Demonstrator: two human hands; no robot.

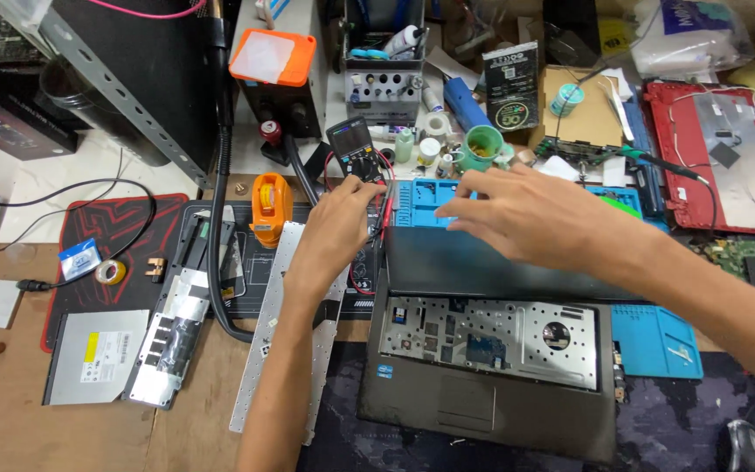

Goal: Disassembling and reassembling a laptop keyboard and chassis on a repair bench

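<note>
Two hands at frame centre: left hand [342, 218] pinching red and black probe leads [386, 208] below the meter [351, 140]; right hand [526, 214] spread, ungripping, over the keyboardless laptop [491, 350].

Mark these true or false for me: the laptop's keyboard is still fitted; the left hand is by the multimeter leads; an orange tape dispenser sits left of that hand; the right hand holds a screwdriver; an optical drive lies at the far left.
1. The laptop has its keyboard fitted. False: the metal tray under it is bare, and the keyboard lies face down beside it.
2. The left hand is at the multimeter leads. True.
3. An orange tape dispenser sits left of that hand. True.
4. The right hand holds a screwdriver. False: it hovers open, holding nothing.
5. An optical drive lies at far left. True.
</note>
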